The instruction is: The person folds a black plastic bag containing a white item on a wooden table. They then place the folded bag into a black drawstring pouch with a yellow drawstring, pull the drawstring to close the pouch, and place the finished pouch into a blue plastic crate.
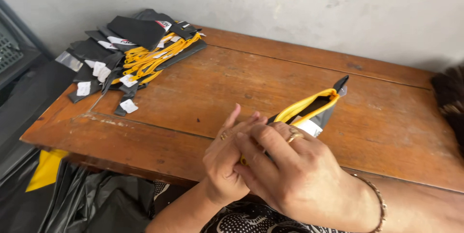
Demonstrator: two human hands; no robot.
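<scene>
**Both hands on a black and yellow pouch at the table's near edge**

The wooden table (270, 88) carries a pile of black and yellow pouches (130, 54) at its far left corner. By the near edge, the right hand (290, 175) and left hand (227, 160) together pinch one end of the pouch (314, 110).

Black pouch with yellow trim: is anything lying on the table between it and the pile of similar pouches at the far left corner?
Nothing visible. Both hands, left hand and right hand, hold the black pouch with yellow trim; only bare wooden table lies between it and the pile of pouches.
</scene>
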